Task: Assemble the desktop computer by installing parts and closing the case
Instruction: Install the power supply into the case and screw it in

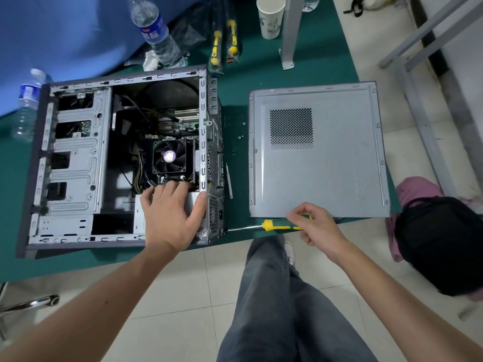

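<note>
Beside the open computer case (117,158) on the green table (235,95), both hands at work. Left hand (170,212) spread flat, fingers straight, pressing on the silver power supply (139,218) in the near corner of the case, just below the cooler fan (169,156). Right hand (317,226) curled round the yellow handle of a screwdriver (269,226) lying to the right of the case, shaft pointing at its back wall. Side panel (316,152) flat on the table, well right of the case, not yet fitted. A few loose screws (241,137) between case and panel.

Step in hand, by the look of it: seating the power supply and readying to fasten it. Next move likely calls for lifting the screwdriver, picking a screw, keeping the unit pressed against the back wall while driving. Closing the case comes later.
</note>
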Motion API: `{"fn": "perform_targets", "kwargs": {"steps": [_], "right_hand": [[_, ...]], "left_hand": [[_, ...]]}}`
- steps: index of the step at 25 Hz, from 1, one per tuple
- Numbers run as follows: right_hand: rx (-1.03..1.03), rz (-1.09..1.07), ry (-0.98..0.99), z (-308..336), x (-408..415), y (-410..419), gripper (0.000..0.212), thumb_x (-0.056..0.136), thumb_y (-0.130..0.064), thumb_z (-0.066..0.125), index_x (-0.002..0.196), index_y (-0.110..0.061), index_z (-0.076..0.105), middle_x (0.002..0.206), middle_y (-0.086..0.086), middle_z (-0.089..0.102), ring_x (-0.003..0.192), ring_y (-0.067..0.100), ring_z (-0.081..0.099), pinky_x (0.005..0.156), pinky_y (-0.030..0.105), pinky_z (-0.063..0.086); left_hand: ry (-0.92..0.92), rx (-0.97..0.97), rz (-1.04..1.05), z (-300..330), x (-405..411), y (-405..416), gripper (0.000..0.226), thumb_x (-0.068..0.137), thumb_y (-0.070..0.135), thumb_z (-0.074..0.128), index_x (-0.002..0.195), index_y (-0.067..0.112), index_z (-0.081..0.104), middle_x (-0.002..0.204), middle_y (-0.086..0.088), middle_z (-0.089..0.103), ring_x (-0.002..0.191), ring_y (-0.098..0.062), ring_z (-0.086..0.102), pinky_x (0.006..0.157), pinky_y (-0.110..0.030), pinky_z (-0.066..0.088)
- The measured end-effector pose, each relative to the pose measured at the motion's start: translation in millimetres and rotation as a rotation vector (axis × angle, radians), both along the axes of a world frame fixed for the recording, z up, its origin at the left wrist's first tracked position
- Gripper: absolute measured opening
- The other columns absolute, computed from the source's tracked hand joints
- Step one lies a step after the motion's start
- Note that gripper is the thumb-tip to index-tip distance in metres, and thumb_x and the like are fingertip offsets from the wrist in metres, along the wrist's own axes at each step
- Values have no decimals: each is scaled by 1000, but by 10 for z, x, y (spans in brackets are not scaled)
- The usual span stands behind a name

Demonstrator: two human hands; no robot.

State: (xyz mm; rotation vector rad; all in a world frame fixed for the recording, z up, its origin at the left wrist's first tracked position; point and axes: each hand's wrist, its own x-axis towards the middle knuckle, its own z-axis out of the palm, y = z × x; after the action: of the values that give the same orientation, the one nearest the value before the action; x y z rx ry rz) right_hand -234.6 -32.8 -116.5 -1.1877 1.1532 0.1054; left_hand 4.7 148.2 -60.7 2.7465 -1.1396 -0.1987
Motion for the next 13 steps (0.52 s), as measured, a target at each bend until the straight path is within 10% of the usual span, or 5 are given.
{"fn": "perform_targets", "kwargs": {"steps": [2,7,13], "right_hand": [[-64,74,107,-18,38,28,38,94,-38,61,86,-1,61,74,5,59,44,4,54,45,20,36],[108,-13,-67,18,26,-97,6,89,-13,64,89,-19,62,86,3,57,51,14,44,47,25,35],[-47,261,76,93,123,-168,26,95,-43,55,86,-19,60,74,-2,58,51,12,46,53,25,37]], "left_hand": [[1,2,2,4,-3,-4,52,96,60,28,92,20,61,90,5,55,92,-20,50,103,-45,28],[-3,-12,-3,12,-7,-11,50,96,58,30,89,19,59,87,5,53,90,-21,50,102,-47,29],[-12,-8,-4,2,-5,-5,50,96,58,29,88,19,59,85,6,51,88,-21,49,102,-45,28]]}}
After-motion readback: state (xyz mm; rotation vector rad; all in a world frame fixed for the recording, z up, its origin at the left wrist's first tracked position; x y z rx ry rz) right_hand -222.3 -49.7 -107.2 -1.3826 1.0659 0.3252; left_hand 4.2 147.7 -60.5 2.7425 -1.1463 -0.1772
